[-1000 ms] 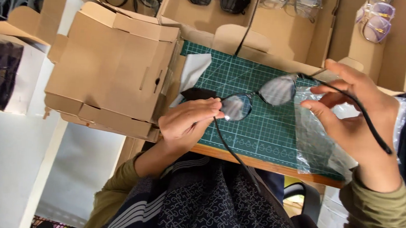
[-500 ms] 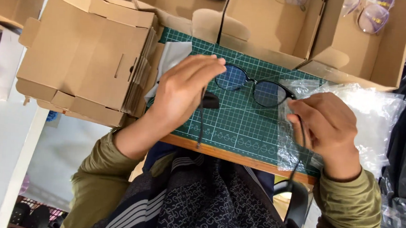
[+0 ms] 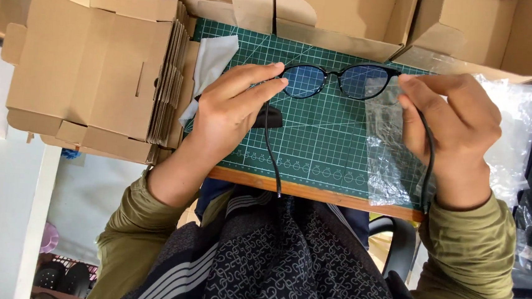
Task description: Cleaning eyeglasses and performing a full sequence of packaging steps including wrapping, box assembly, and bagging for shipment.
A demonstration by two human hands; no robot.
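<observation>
Green and ruled with a pale grid, a cutting mat (image 3: pixel 316 140) covers the work surface, its near edge trimmed by a wooden strip just above the person's lap. A pair of black-framed glasses (image 3: pixel 336 79) is held over the mat's far half, lenses facing down toward the mat and temples opened toward the person. The left hand (image 3: pixel 231 113) reaches in from the near left, its fingers extended and only loosely curled, the fingertips pinching the left end of the frame beside the left lens; the left temple runs from there under the hand and down to the mat's near edge. The right hand (image 3: pixel 451 128) comes in from the near right, fingers curled partway, thumb and forefinger gripping the right end of the frame; the right temple passes along the hand's back toward the wrist. So the glasses span the gap between the two hands, each hand holding one end. A clear plastic sleeve (image 3: pixel 390 152) lies on the mat's right side, partly under the right hand, and more crinkled clear plastic (image 3: pixel 517 129) sits off the mat's right edge. A white cloth (image 3: pixel 213 58) lies at the mat's far left corner. A stack of flattened cardboard boxes (image 3: pixel 97 69) stands just left of the mat, and open cardboard boxes (image 3: pixel 474 30) line its far edge.
</observation>
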